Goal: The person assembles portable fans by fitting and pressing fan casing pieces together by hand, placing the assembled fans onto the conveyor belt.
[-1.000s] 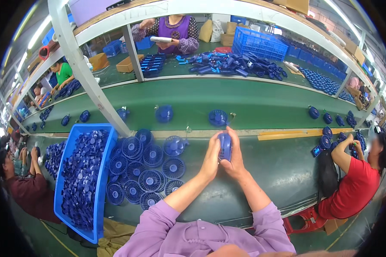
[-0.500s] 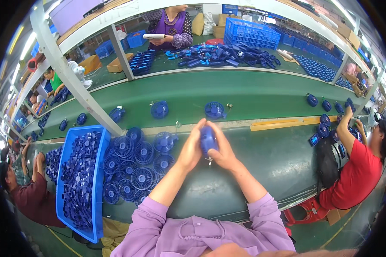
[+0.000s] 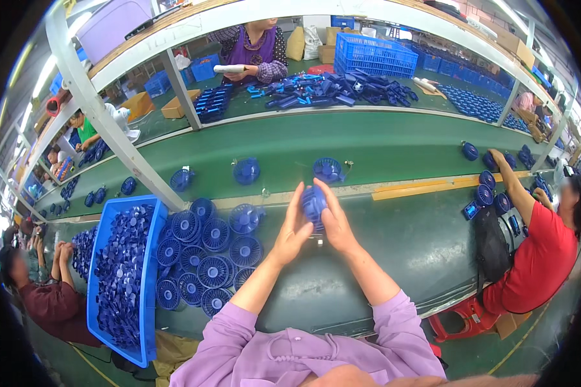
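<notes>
Between my two palms, above the dark green bench, I hold a round blue fan head (image 3: 314, 205) with a ribbed cage. My left hand (image 3: 292, 231) presses its left side, fingers stretched along it. Against the other side lies my right hand (image 3: 337, 227), its thumb bent near the lower rim. A small pale connector (image 3: 317, 238) hangs below the fan head. Beside my left forearm are several blue fan grilles (image 3: 213, 271), some overlapping. A blue fan head with wires (image 3: 328, 169) lies on the green belt just beyond my fingertips.
A blue crate (image 3: 153, 271) of small blue fan blades stands at the left. The green conveyor belt (image 3: 394, 145) runs across ahead, below a white frame post (image 3: 119, 138). At the right a co-worker in red (image 3: 532, 248) reaches over the belt; yellow strips (image 3: 426, 186) lie along its edge.
The fan head has turned in my hands and its ribbed side shows more. My left hand has shifted slightly. Fan heads on the belt have moved a little right; the right-hand co-worker's arm reaches farther left.
</notes>
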A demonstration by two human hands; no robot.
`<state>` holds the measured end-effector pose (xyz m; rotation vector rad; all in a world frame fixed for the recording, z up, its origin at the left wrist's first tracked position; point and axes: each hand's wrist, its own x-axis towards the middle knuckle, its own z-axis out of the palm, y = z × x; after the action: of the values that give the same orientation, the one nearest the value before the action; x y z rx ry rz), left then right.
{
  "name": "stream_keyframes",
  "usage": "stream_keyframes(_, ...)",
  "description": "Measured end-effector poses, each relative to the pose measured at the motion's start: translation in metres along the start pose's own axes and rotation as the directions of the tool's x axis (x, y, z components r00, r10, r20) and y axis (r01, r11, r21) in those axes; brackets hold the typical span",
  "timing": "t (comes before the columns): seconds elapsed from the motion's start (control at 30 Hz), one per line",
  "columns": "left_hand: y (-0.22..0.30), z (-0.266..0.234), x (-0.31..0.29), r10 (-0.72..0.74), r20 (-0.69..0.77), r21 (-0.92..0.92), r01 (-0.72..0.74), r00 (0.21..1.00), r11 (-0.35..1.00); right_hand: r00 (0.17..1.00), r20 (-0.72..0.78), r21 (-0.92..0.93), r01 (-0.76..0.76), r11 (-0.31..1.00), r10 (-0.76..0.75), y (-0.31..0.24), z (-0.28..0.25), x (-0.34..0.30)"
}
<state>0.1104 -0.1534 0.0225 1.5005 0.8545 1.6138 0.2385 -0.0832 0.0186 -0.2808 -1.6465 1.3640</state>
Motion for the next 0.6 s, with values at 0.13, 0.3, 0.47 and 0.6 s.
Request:
stream_keyframes(0.13, -0.005, -0.011, -0.007, 0.02, -0.009, 0.159, -0.019, 1.0, 0.987, 0.995, 0.017, 0.016, -0.096, 0.995, 0.096, -0.001, 0.006, -0.001)
stream_keyframes(0.3, -0.01, -0.008, -0.012, 0.037, -0.06, 0.425, -0.008, 0.998, 0.905, 0.984, 0.114, -0.122, -0.12, 0.985, 0.134, 0.001, 0.003, -0.003)
stream_keyframes(0.47, -0.017, -0.005, -0.018, 0.013, -0.2, 0.143, 0.016, 0.98, 0.99, 0.977, 0.214, -0.206, 0.035, 0.978, 0.01, -0.001, 0.003, -0.001)
stream_keyframes(0.6, -0.006, 0.003, -0.015, -0.276, -0.307, -0.445, 0.119, 0.911, 0.887, 0.944, 0.299, -0.36, 0.245, 0.9, -0.137, -0.009, 0.006, 0.002)
